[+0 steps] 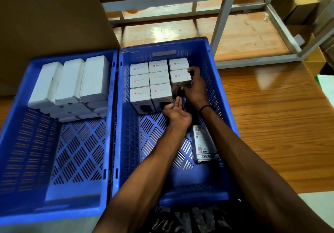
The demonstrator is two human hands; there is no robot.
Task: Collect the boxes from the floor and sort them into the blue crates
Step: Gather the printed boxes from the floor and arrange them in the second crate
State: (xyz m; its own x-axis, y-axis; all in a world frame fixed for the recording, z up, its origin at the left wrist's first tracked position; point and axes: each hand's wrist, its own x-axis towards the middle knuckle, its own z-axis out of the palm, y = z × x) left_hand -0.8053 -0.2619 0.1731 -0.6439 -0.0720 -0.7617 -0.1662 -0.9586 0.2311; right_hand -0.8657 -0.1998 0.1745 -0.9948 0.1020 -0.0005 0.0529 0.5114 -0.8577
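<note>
Two crates: the left blue crate [56, 160] and the right blue crate [213, 55] sit side by side on the wood floor [271, 115]
Eight small boxes: white boxes with red marks [159, 78] stand in neat rows at the far end of the right crate
Box in hand: one more small box [180, 78] sits at the right end of the middle row, just beside the far-right one
Right hand: the right hand [196, 86] curls over the top and near side of that box and grips it
Left hand: the left hand [176, 110] has flat, straight fingers that seem to touch the low front of the boxes; it holds nothing
Loose box: a long flat box [204, 144] lies on the floor of the right crate, near the right arm
Left crate: tall white boxes [72, 81] are stacked at its far end
How to do it well: I think the box should be pushed snug to its neighbours, red mark up, while the flat hand keeps the front row from tipping
Next guess: the gap in the front row looks ready for one more box
</note>
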